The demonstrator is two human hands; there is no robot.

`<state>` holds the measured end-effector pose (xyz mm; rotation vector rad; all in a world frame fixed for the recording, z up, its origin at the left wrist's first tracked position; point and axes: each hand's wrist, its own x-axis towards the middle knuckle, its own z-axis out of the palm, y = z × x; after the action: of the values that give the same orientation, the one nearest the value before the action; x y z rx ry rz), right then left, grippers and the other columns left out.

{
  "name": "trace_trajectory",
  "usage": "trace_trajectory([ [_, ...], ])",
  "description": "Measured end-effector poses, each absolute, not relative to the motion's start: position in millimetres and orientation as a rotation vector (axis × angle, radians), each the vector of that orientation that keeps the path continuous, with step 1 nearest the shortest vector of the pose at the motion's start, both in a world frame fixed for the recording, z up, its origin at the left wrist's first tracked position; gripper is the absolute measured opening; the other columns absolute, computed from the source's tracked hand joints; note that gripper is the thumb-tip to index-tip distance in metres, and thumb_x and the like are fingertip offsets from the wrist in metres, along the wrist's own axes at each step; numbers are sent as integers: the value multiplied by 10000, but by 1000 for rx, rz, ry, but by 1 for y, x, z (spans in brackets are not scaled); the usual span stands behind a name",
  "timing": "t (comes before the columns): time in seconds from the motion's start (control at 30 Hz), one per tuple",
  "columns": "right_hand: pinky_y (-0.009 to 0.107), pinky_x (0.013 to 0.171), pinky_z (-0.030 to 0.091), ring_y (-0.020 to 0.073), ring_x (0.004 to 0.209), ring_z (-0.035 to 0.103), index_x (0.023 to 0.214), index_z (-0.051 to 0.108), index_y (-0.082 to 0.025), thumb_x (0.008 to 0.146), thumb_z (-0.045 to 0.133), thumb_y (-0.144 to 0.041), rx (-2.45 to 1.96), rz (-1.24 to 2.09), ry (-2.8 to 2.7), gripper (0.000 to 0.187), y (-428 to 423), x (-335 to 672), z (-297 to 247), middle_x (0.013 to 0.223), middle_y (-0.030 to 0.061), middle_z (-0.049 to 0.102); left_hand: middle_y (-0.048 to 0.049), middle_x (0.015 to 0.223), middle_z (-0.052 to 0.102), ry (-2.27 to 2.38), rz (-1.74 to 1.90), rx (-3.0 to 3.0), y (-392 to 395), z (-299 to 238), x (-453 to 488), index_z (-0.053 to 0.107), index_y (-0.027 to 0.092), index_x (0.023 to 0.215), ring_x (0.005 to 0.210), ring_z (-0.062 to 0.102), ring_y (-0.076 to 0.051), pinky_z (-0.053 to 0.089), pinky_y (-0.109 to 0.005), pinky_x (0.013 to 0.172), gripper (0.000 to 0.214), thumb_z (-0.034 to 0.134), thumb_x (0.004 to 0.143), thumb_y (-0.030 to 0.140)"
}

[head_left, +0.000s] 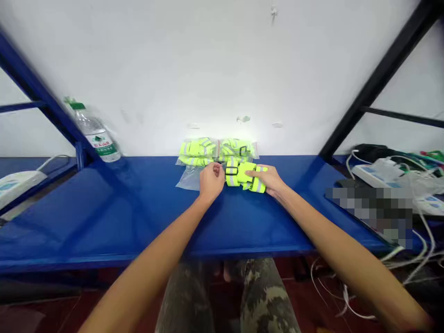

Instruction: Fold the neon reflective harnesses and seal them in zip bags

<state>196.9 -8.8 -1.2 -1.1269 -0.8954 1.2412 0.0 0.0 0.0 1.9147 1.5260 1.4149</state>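
Note:
A folded neon-yellow reflective strap bundle (243,176) with grey stripes and a black buckle lies on the blue shelf (138,208). My right hand (268,179) rests over its right part, fingers curled onto it. My left hand (211,181) is closed in a pinch at the bundle's left edge, beside an empty clear plastic bag (189,178). Behind them, against the white wall, lie two clear bags (198,151) (238,149) packed with more yellow straps.
A water bottle (94,134) with a green cap leans at the shelf's back left beside a blue frame post. A white device (15,185) sits far left. Power strips and cables (391,178) crowd the right, behind a black diagonal post.

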Motion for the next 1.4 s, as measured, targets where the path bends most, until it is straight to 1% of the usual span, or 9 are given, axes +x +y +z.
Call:
trace_trajectory([
  [0.13, 357, 570, 633, 241, 632, 722, 821, 725, -120, 440, 913, -141, -1107, 1338, -955, 425, -15, 195, 5, 782, 82, 769, -39, 734, 657, 1594, 1494, 1949, -1, -1, -2, 613, 170, 845, 653, 598, -161, 430, -275, 653, 122, 516, 879, 237],
  [0.3, 359, 640, 637, 262, 718, 743, 942, 731, -121, 511, 911, -203, -893, 1540, -1074, 474, -22, 206, 10, 889, 112, 776, -33, 743, 636, 1465, 1462, 1933, 1, -9, -3, 591, 173, 851, 653, 571, -154, 429, -265, 633, 69, 537, 867, 212],
  [0.43, 349, 656, 634, 268, 745, 748, 996, 713, -116, 548, 891, -193, -814, 1653, -1054, 489, -18, 213, 8, 957, 137, 771, -32, 759, 629, 1431, 1476, 1910, -1, -11, 0, 585, 170, 874, 679, 576, -152, 434, -265, 656, 64, 530, 877, 204],
  [0.57, 345, 645, 636, 261, 713, 746, 972, 692, -87, 642, 825, -150, -963, 1739, -924, 361, -7, 214, 2, 906, 161, 769, -41, 774, 632, 1421, 1481, 1926, -6, -10, 4, 582, 167, 870, 693, 581, -157, 445, -279, 679, 60, 526, 882, 186],
  [0.73, 342, 729, 636, 249, 737, 752, 952, 679, -73, 762, 719, -103, -1047, 1752, -833, 197, 0, 213, -1, 829, 154, 768, -41, 780, 638, 1381, 1494, 1910, -9, -10, 8, 585, 175, 868, 702, 585, -160, 453, -286, 691, 62, 529, 889, 189],
  [0.9, 347, 706, 640, 247, 706, 746, 892, 675, -85, 709, 764, -74, -1091, 1666, -781, 204, 0, 211, 0, 782, 138, 764, -46, 807, 636, 1378, 1565, 1901, -13, -10, 9, 578, 178, 884, 728, 589, -158, 462, -281, 701, 94, 506, 918, 229],
  [1.07, 354, 616, 641, 243, 647, 729, 831, 679, -115, 564, 868, -79, -1168, 1380, -796, 328, -4, 207, 0, 740, 93, 758, -60, 842, 644, 1361, 1539, 2042, -16, -11, 10, 575, 181, 909, 791, 599, -186, 464, -319, 756, 104, 488, 933, 233],
  [1.17, 341, 566, 628, 236, 629, 720, 813, 693, -126, 490, 904, -98, -1184, 1336, -939, 387, -11, 204, 4, 763, 81, 761, -66, 856, 644, 1358, 1501, 2124, -18, -12, 11, 570, 182, 920, 803, 594, -195, 462, -333, 762, 99, 475, 931, 204],
  [1.4, 312, 656, 626, 198, 681, 725, 927, 720, -143, 449, 921, -142, -1033, 1442, -1106, 519, -23, 203, 12, 844, 57, 770, -67, 865, 624, 1346, 1468, 2233, -23, -13, 14, 544, 186, 931, 813, 582, -200, 460, -341, 763, 99, 456, 916, 143],
])
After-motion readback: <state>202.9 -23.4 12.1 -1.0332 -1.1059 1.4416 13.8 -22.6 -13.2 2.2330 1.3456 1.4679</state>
